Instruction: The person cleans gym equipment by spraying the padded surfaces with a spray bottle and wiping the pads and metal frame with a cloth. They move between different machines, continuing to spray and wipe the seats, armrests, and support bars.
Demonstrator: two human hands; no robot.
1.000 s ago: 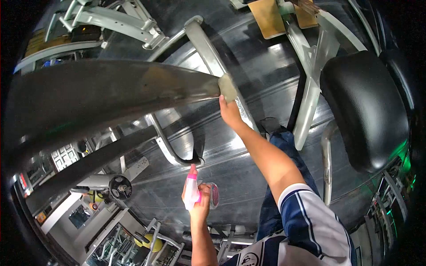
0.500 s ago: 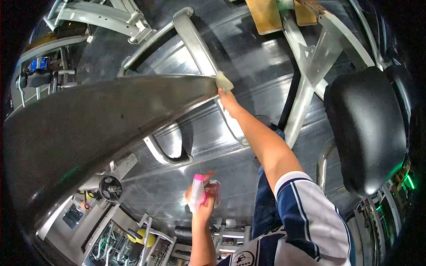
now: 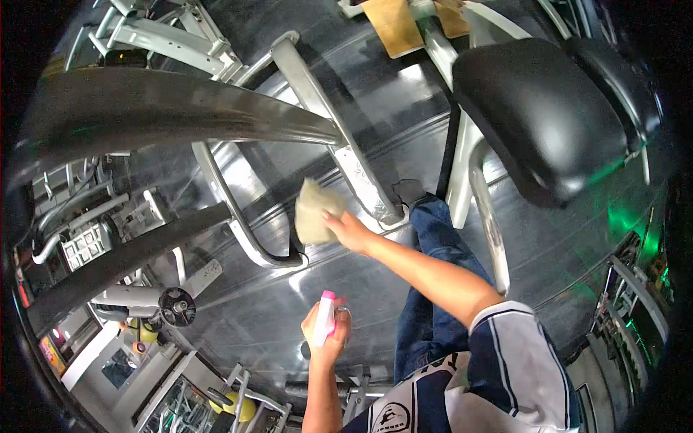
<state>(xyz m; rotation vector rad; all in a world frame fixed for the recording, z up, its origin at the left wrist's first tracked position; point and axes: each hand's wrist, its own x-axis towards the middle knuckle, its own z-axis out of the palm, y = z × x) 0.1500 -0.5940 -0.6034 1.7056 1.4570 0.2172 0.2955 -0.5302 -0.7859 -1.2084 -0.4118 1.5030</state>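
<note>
My left hand (image 3: pixel 325 345) is closed round a spray bottle (image 3: pixel 325 317) with a pink and white top, held low in front of my body. Pinched in my right hand (image 3: pixel 351 232) is a pale yellowish cloth (image 3: pixel 316 211), partly folded and hanging in the air. The cloth is apart from the dark grey curved beam (image 3: pixel 216 108) of a gym machine, which lies above and to the left of it. Below the cloth a silver metal foot frame (image 3: pixel 249 242) rests on the floor.
A black padded seat (image 3: pixel 538 108) stands to the right on a silver frame. Tan plates (image 3: pixel 393 27) are at the top. A lower dark beam (image 3: pixel 137 263) crosses on the left, near a round black weight plate (image 3: pixel 177 307). My jeans-clad leg (image 3: pixel 444 245) stands on the dark floor.
My right hand has come away from the beam's end with the cloth, down and to the left. My view has shifted, and the spray bottle stays in my left hand.
</note>
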